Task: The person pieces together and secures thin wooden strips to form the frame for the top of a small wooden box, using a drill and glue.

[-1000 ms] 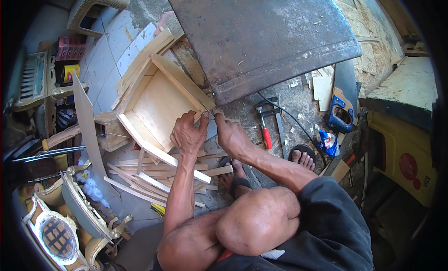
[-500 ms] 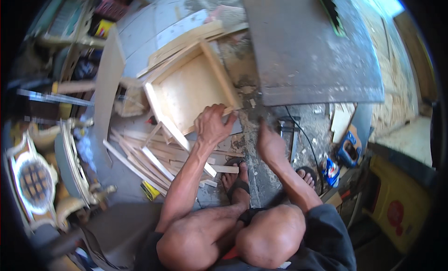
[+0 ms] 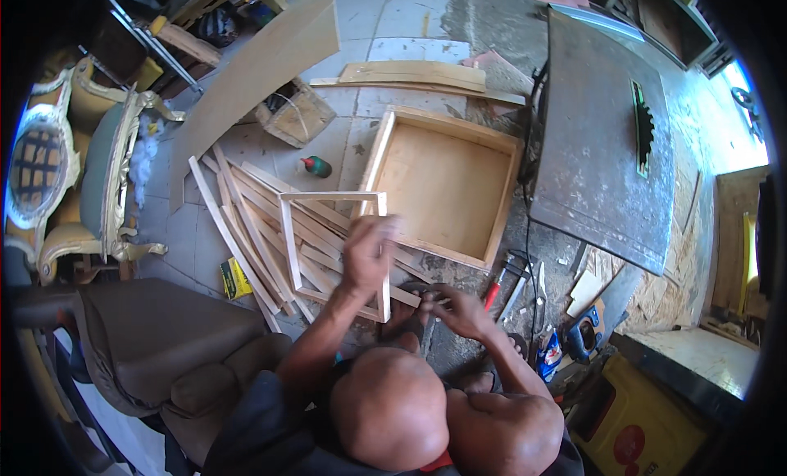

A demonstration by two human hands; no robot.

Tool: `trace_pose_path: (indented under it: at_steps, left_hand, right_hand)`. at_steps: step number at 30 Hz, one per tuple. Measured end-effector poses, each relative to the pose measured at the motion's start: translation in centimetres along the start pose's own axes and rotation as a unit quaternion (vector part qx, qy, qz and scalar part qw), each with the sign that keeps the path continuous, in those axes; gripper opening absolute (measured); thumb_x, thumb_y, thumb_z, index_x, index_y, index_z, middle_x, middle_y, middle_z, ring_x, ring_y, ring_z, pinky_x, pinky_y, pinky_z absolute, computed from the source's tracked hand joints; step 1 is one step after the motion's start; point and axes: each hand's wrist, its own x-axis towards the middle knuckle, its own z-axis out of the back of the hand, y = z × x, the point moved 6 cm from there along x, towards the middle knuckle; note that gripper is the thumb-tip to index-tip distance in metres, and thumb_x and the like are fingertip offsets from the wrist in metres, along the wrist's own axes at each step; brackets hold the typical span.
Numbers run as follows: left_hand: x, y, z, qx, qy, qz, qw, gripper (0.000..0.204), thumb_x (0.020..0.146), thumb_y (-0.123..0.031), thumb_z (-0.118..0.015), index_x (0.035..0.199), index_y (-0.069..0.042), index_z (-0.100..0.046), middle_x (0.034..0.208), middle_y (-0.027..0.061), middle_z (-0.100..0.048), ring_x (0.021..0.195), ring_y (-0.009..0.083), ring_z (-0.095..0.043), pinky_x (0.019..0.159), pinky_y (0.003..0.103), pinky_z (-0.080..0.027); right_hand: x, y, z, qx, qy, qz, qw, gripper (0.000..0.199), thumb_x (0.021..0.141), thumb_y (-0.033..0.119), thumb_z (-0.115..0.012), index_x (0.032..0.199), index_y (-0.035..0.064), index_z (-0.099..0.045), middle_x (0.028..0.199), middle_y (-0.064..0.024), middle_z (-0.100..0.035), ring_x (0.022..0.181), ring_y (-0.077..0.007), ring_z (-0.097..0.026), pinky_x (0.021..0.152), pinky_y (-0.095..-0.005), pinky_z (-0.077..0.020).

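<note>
Carefully, my left hand (image 3: 366, 250) grips the small wooden frame (image 3: 332, 255); I'd steady it while my right hand (image 3: 461, 308) stays loosely curled.

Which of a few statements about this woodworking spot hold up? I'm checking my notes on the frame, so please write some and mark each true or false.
1. The left hand grips the small open wooden frame. True.
2. The shallow wooden box lies on the saw table. False: it lies on the floor beside the table.
3. The right hand is low near the person's feet, off the frame. True.
4. Loose wooden slats are stacked inside the box. False: they lie on the floor left of it, under the frame.
5. A circular blade stands up through the saw table. True.
</note>
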Motion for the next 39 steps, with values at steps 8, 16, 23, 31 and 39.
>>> trace_pose_path:
  at_steps: [8, 16, 23, 31, 39]
  left_hand:
    - [-12.7, 25.0, 14.1, 0.194, -0.020, 0.469, 0.862, 0.051, 0.093, -0.030, -0.073, 0.135, -0.003, -0.061, 0.118, 0.0198, -0.070, 0.104, 0.0351, -0.069, 0.093, 0.046, -0.052]
    - [0.8, 12.5, 10.0, -0.012, 0.015, 0.283, 0.959, 0.037, 0.093, -0.031, -0.076, 0.112, 0.000, -0.072, 0.077, 0.0021, -0.064, 0.071, 0.0109, -0.054, 0.068, 0.029, -0.047]
    - [10.1, 10.4, 0.5, -0.034, 0.061, 0.183, 0.981, 0.037, 0.093, -0.032, -0.077, 0.109, 0.001, -0.074, 0.094, 0.0143, -0.069, 0.086, 0.0216, -0.063, 0.080, 0.035, -0.050]
    - [9.3, 10.6, -2.6, 0.005, 0.080, 0.207, 0.975, 0.032, 0.090, -0.027, -0.074, 0.113, -0.005, -0.074, 0.099, 0.0192, -0.075, 0.086, 0.0318, -0.072, 0.080, 0.042, -0.054]
    - [7.8, 15.3, 2.2, 0.078, 0.019, 0.294, 0.953, 0.036, 0.093, -0.032, -0.071, 0.119, -0.007, -0.074, 0.095, 0.0143, -0.078, 0.085, 0.0213, -0.072, 0.080, 0.037, -0.053]
  right_hand:
    - [6.5, 1.8, -8.7, -0.079, 0.038, -0.007, 0.996, 0.060, 0.093, 0.051, -0.068, 0.125, 0.0017, -0.056, 0.104, -0.0298, -0.072, 0.100, -0.0480, -0.070, 0.090, -0.0549, -0.0535]
    - [-0.7, 3.0, 3.7, 0.215, -0.172, 0.067, 0.959, 0.059, 0.100, 0.022, -0.069, 0.151, 0.0028, -0.046, 0.096, -0.0119, -0.072, 0.079, -0.0167, -0.070, 0.069, -0.0337, -0.0568]
    - [-2.6, 2.4, 10.9, -0.085, -0.455, 0.076, 0.883, 0.048, 0.100, 0.027, -0.069, 0.141, 0.0042, -0.060, 0.098, -0.0217, -0.067, 0.079, -0.0294, -0.070, 0.070, -0.0385, -0.0571]
    - [-1.9, 0.6, 10.4, -0.093, -0.516, 0.014, 0.852, 0.042, 0.100, 0.029, -0.064, 0.135, 0.0044, -0.065, 0.107, -0.0275, -0.063, 0.097, -0.0443, -0.065, 0.084, -0.0519, -0.0532]
    - [6.1, 3.6, 13.2, -0.031, -0.450, 0.094, 0.887, 0.035, 0.101, 0.026, -0.059, 0.124, 0.0001, -0.066, 0.109, -0.0307, -0.063, 0.101, -0.0483, -0.063, 0.089, -0.0521, -0.0505]
